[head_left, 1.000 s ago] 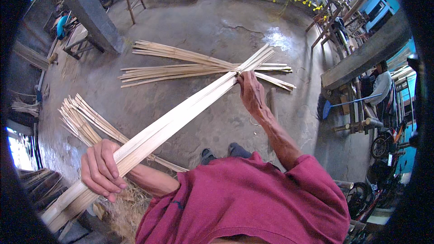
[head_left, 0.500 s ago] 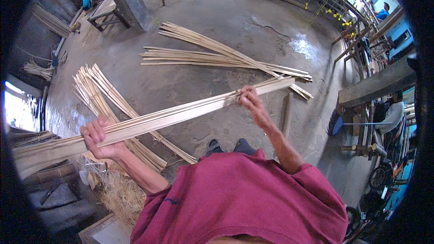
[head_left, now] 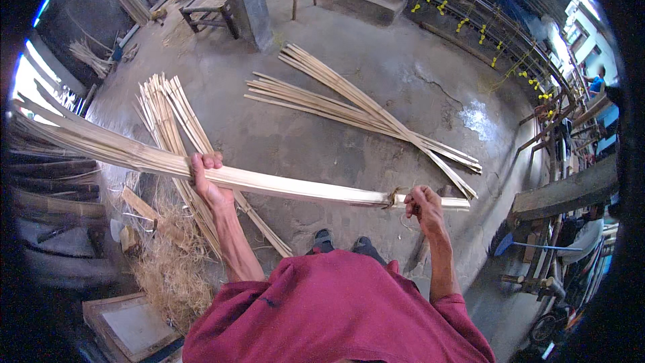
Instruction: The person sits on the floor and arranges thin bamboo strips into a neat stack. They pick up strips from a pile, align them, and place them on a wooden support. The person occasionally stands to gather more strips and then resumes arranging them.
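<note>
A long bundle of pale, flat bamboo strips (head_left: 289, 183) stretches across in front of me at waist height. Its left end fans out and bends upward. My left hand (head_left: 209, 180) is wrapped around the bundle left of its middle. Toward the right end, a thin brownish tie (head_left: 394, 197) circles the strips, with loose strands sticking out. Just right of this tie, my right hand (head_left: 424, 207) is closed against the bundle with fingers curled. Whether those fingers pinch a strand of the tie or the strips themselves is hidden.
Crossed bamboo strips (head_left: 363, 111) lie on the floor ahead, and a second pile (head_left: 164, 117) lies to the left. Fibre shavings (head_left: 171, 262) are heaped beside a framed panel (head_left: 127, 326). A concrete pillar (head_left: 243, 3) stands beyond. Wooden racks (head_left: 551, 228) line the right.
The bundle has swung so its right end is lower and nearer, its left end higher. My right hand has moved right and down along it to beside the tie. The head view has shifted.
</note>
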Demonstrator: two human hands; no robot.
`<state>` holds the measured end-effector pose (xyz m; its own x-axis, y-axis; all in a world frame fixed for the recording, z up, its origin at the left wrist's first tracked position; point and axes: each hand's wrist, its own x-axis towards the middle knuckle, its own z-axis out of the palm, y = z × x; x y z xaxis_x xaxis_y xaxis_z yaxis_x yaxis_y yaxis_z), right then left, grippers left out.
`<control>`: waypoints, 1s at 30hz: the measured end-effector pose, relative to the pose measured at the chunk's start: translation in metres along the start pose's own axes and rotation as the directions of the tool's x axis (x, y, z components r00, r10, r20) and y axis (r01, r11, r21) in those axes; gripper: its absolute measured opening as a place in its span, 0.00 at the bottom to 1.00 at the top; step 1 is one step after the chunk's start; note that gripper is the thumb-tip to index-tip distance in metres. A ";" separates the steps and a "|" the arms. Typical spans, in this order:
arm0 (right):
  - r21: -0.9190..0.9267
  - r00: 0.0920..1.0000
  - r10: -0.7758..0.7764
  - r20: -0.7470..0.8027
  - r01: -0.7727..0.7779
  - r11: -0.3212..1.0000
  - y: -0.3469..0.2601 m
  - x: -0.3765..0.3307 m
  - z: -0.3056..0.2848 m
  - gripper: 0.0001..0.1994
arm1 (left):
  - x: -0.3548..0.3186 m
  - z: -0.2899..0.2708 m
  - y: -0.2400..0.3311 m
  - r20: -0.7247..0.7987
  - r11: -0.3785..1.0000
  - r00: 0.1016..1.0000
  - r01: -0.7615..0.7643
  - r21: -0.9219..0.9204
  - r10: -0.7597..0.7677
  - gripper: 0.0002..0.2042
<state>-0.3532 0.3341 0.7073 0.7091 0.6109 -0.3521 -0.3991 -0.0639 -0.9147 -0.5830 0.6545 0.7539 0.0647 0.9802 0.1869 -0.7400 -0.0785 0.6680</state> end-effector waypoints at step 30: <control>-0.901 0.818 -0.497 0.291 0.409 0.146 0.031 -0.044 -0.015 0.10 | -0.015 0.027 -0.060 0.054 0.992 0.993 0.097 0.079 -0.102 0.13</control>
<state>-0.3877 0.2934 0.6915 0.6089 0.7608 0.2245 0.7556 -0.4702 -0.4561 -0.5208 0.6399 0.7304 0.1755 0.9719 0.1566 -0.6749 0.0030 0.7379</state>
